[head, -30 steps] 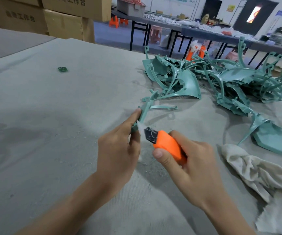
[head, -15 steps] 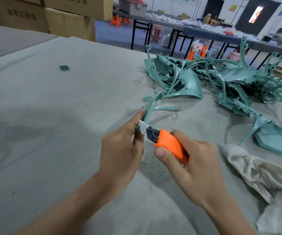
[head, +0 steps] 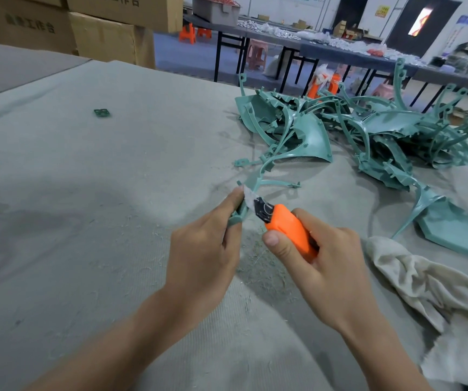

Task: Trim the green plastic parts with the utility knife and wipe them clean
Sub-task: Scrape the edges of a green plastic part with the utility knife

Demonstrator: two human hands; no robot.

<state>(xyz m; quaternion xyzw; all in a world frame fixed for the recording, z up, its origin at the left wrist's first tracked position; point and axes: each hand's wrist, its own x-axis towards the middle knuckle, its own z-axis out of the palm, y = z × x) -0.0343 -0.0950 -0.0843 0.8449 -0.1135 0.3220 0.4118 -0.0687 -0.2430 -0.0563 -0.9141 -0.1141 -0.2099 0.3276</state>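
Note:
My left hand (head: 204, 255) grips the near end of a thin green plastic part (head: 258, 177), whose curved arms stretch away toward the pile. My right hand (head: 323, 266) holds an orange utility knife (head: 289, 228). Its short blade lies against the part's edge right beside my left fingertip. A big heap of green plastic parts (head: 368, 128) lies at the far right of the table. A flat green part (head: 458, 232) rests at the right edge.
A crumpled off-white rag (head: 430, 289) lies on the grey table cover (head: 86, 221) to the right of my right hand. Fine shavings dot the cover under my hands. A small green chip (head: 102, 112) sits far left. Cardboard boxes (head: 108, 32) stand behind the table.
The knife blade has slid up along the part's edge, away from me, to my left fingertip. Both hands keep their hold and have barely shifted.

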